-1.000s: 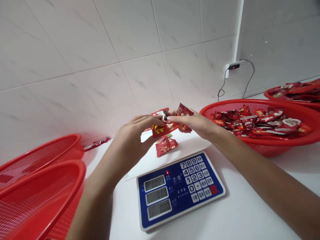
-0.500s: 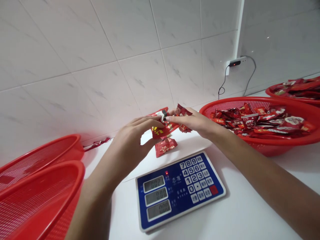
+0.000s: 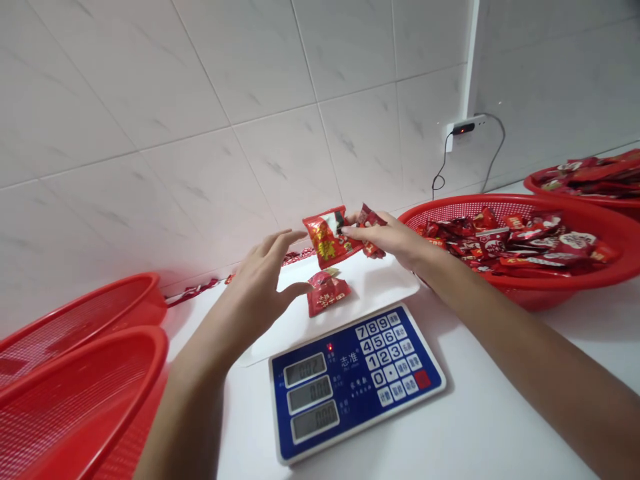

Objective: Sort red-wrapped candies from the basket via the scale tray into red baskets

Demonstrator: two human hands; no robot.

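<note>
Above the scale's white pan, my right hand grips several red snack packets; the flat, gold-lettered one faces me and smaller dark red ones bunch against the palm. My left hand is open just left of them, thumb and fingers apart, holding nothing. Below, small red packets lie on the pan. The blue digital scale stands in front, its top display reading about 0.02 and the lower two 0.00.
A red plastic basket full of red packets stands on the right, with another filled basket behind it. Two red baskets sit at left. More packets lie along the tiled wall. A power strip with cables hangs there.
My left hand has let go of the gold-lettered packet and drawn back to the left with its fingers spread. My right hand keeps the packets, the large one now fully in view.
</note>
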